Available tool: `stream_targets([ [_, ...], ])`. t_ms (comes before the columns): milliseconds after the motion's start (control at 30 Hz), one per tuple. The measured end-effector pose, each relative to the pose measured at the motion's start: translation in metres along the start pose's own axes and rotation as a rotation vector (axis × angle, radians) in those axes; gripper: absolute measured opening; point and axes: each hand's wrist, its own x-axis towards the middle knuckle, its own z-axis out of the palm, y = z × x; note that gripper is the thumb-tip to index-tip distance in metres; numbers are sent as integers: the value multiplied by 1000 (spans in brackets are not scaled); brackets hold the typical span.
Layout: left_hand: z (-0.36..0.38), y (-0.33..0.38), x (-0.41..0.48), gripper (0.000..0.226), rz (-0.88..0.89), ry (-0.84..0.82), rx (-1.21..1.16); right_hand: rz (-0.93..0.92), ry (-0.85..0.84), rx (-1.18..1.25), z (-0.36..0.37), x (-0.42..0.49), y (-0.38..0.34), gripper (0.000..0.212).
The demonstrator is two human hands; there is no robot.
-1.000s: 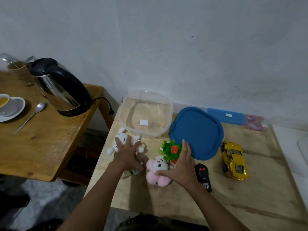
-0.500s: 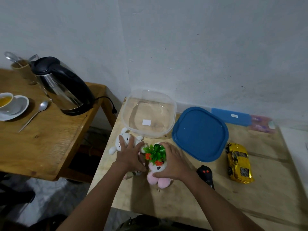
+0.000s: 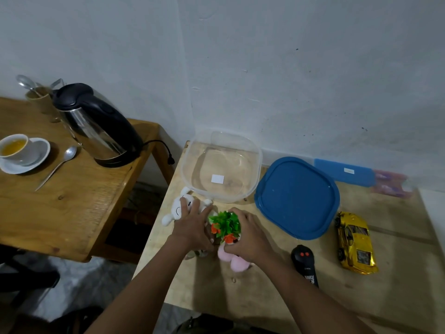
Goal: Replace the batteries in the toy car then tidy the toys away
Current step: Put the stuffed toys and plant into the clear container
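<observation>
My left hand (image 3: 192, 227) lies over a white plush rabbit (image 3: 177, 208) near the table's left edge, fingers curled on it. My right hand (image 3: 248, 235) wraps around a small toy plant with green leaves and orange flowers (image 3: 225, 224), pressing it against a pink plush toy (image 3: 234, 261) underneath. An empty clear plastic box (image 3: 221, 169) stands just behind my hands, with its blue lid (image 3: 297, 196) lying beside it. The gold toy car (image 3: 355, 242) rests at the right, and a black remote control (image 3: 304, 263) lies between it and my right arm.
A blue flat case (image 3: 344, 172) and a pink packet (image 3: 390, 184) lie along the wall. On the lower wooden side table (image 3: 72, 201) at the left stand a kettle (image 3: 96, 126), a cup on a saucer (image 3: 18, 150) and a spoon (image 3: 60, 165).
My right hand drew the toy plant left over the pink plush and closed around both. My left hand stayed on the white rabbit.
</observation>
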Motion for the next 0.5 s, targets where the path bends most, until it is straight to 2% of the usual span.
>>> stream_targets([
  [233, 1, 2, 2, 104, 10, 33, -3, 17, 34, 88, 3, 3, 0, 87],
  [500, -2, 2, -11, 92, -2, 78, -147, 24, 108, 492, -6, -12, 8, 83],
])
